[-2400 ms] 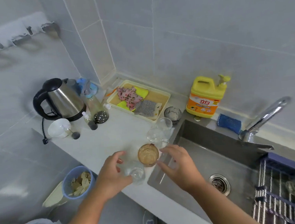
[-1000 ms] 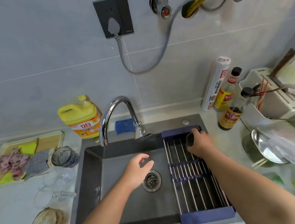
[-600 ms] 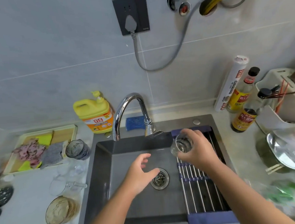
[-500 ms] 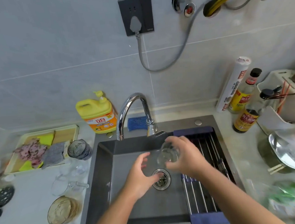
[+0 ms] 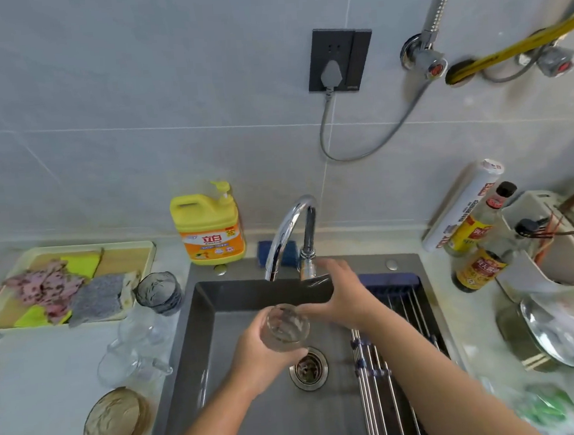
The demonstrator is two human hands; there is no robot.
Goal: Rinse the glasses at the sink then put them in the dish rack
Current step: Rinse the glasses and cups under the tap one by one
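My left hand [image 5: 261, 361] grips a clear glass [image 5: 287, 327] and holds it upright over the grey sink [image 5: 260, 415], just below the spout of the chrome faucet [image 5: 288, 231]. My right hand [image 5: 341, 297] reaches to the faucet's lever [image 5: 315, 283], with its fingers stretched over the lever and its thumb towards the glass. No water is visibly running. On the counter to the left of the sink stand more glasses: a dark ribbed glass [image 5: 159, 292], two clear glasses [image 5: 143, 328] [image 5: 129, 365] and an amber ribbed glass [image 5: 114, 419]. The roll-up dish rack [image 5: 390, 363] spans the sink's right side.
A yellow detergent bottle [image 5: 211, 230] and a blue sponge [image 5: 283, 252] stand behind the sink. A tray with cloths [image 5: 67, 282] lies at the back left. Sauce bottles [image 5: 478, 267], a utensil holder [image 5: 556, 247] and a metal pan [image 5: 542, 334] crowd the right counter.
The clear glass has passed from my right hand to my left hand over the sink. My right hand has let it go and moved up to the faucet lever.
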